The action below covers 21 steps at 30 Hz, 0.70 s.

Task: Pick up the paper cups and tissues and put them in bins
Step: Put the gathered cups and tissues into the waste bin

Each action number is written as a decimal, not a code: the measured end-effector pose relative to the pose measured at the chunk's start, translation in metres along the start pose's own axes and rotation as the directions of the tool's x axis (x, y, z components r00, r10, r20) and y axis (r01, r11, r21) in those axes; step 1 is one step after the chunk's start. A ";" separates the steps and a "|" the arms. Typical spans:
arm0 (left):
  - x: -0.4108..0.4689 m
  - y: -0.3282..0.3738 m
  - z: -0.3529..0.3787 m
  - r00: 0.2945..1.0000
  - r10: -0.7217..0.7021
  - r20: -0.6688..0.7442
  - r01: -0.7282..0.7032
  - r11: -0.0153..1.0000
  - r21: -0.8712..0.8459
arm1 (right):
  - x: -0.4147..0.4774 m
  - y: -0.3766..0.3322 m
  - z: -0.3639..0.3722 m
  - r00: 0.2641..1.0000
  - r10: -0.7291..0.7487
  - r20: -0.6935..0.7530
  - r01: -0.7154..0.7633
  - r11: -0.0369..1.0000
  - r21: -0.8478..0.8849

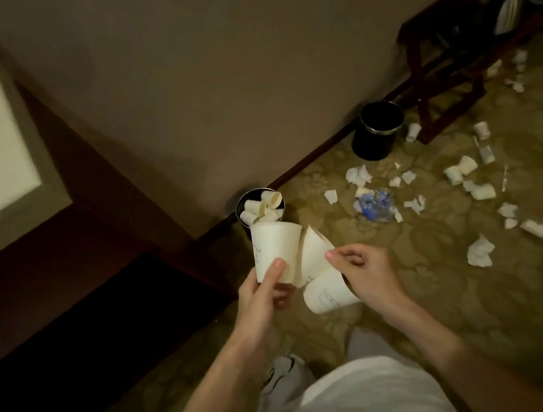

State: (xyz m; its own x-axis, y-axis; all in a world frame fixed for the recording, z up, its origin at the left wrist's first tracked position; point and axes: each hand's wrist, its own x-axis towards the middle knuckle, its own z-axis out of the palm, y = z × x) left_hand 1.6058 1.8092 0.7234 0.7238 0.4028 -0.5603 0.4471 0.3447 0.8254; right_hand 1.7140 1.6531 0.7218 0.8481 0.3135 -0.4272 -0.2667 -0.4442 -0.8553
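My left hand (263,291) grips a white paper cup (276,250) by its side, thumb across the front. My right hand (365,271) holds two more paper cups: one (314,255) points up toward the left cup, another (328,296) hangs below the palm. Just beyond the hands stands a small dark bin (242,206) against the wall, holding several paper cups (261,207). A second black bin (377,129) stands farther right along the wall. Several paper cups (459,170) and crumpled tissues (479,251) lie scattered on the carpet to the right.
A crushed blue plastic bottle (375,204) lies on the patterned carpet among the litter. A dark wooden table (442,41) stands at the upper right by the wall. Dark wooden furniture (64,267) fills the left side. My legs and a shoe (282,374) are below.
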 end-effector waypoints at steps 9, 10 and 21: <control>0.136 0.049 0.017 0.991 -0.132 0.019 0.131 0.990 0.055 | 0.129 -0.026 0.004 0.997 0.053 -0.058 -0.051 0.998 0.033; 0.149 0.054 0.021 0.989 -0.146 0.015 0.145 0.988 0.051 | 0.147 -0.027 0.004 0.997 0.056 -0.045 -0.055 0.998 0.020; 0.287 0.070 0.049 0.919 -0.375 -0.121 0.350 0.918 -0.189 | 0.327 -0.027 0.023 0.977 0.148 0.155 -0.108 0.966 -0.236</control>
State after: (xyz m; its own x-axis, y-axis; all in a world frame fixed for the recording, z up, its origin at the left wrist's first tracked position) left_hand 1.8705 1.9079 0.6240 0.4338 0.3436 -0.8329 0.5643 0.6171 0.5484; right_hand 1.9875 1.7869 0.5983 0.7182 0.3706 -0.5889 -0.2416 -0.6609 -0.7105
